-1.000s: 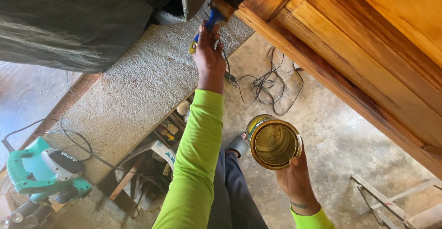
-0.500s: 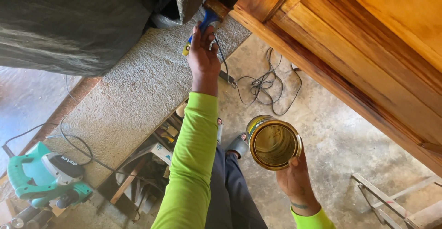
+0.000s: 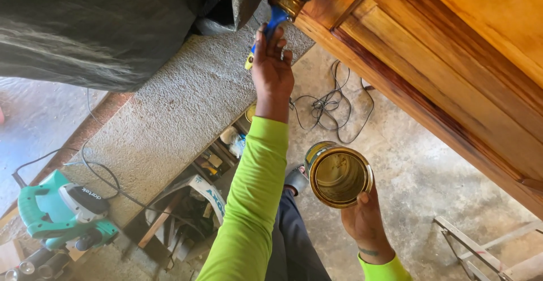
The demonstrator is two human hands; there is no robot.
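- Your left hand grips the paintbrush, bristles up against the wooden frame.
- Your right hand clasps the open tin close below (within dipping reach).

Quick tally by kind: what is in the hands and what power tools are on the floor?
Paintbrush, in the left hand: 1
Open tin can, in the right hand: 1
Green power tool: 1
Total: 3
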